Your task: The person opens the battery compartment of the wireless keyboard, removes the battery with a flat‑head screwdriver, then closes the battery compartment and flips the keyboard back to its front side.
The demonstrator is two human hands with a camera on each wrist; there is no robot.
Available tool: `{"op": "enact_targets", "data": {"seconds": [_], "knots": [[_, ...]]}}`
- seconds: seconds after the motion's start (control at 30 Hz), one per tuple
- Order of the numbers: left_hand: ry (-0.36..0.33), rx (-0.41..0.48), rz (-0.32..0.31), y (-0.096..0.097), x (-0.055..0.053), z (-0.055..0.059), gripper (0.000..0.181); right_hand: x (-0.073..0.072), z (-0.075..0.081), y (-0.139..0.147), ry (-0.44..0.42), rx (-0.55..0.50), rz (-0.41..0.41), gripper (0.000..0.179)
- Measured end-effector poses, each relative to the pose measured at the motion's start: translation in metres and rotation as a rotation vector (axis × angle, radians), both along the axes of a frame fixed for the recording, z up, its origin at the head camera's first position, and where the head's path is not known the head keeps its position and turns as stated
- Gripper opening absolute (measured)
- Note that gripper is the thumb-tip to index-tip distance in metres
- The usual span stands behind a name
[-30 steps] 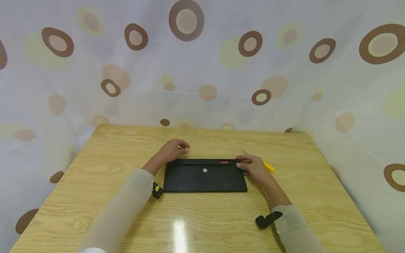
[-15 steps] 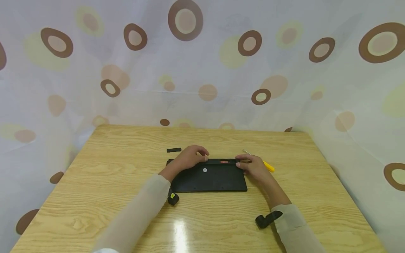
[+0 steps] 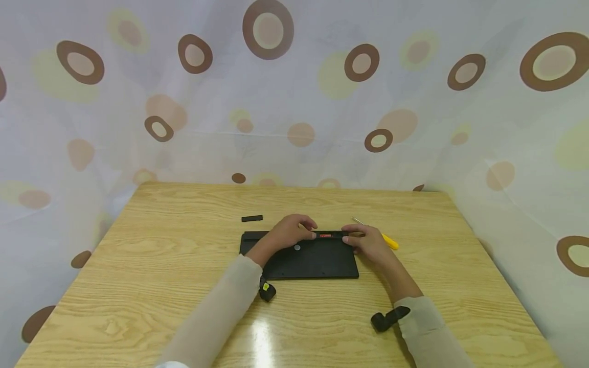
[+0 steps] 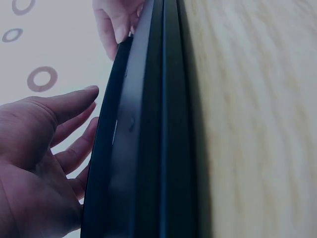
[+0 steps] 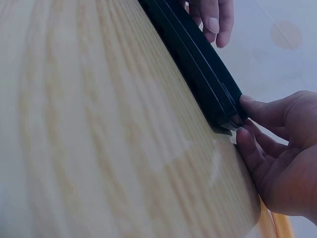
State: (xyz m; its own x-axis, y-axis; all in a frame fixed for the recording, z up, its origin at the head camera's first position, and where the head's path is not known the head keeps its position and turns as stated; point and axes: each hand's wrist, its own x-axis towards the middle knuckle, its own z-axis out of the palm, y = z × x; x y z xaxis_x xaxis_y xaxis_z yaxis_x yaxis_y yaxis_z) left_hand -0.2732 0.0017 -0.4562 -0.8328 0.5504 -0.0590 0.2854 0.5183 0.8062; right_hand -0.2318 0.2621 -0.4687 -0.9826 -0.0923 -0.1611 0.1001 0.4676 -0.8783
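Observation:
A black keyboard (image 3: 317, 263) lies face down on the wooden table, its raised back strip away from me. In that strip a battery slot shows a red battery (image 3: 325, 235). My left hand (image 3: 292, 230) hovers at the strip just left of the slot. The left wrist view shows this left hand (image 4: 29, 148) with loosely bent fingers beside the keyboard (image 4: 168, 124), holding nothing. My right hand (image 3: 370, 243) pinches the keyboard's far right corner. Its thumb and a finger meet around that corner in the right wrist view, where the hand (image 5: 287, 144) shows clearly.
Behind the keyboard's left part lies a small black strip, likely the battery cover (image 3: 252, 218). A screwdriver (image 3: 390, 242) with a yellow handle rests just beyond my right hand. The wooden table (image 3: 138, 286) ends at a patterned cloth backdrop (image 3: 294, 102).
My left hand has moved right along the keyboard's far edge toward the battery slot, uncovering the small black strip behind. The right hand has stayed at its corner.

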Motion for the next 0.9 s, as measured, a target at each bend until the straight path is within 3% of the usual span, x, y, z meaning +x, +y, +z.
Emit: {"op": "enact_targets", "data": {"seconds": [0.53,0.9], "knots": [[0.013,-0.132,0.063,0.0076,0.0035,-0.0033,0.030,0.0026,0.0021,-0.0019,-0.014,-0.024,-0.001,0.040],[0.026,-0.141,0.054,0.0074,0.0019,-0.0042,0.030,0.0027,-0.0001,-0.0012,-0.006,-0.015,-0.003,0.037]]}}
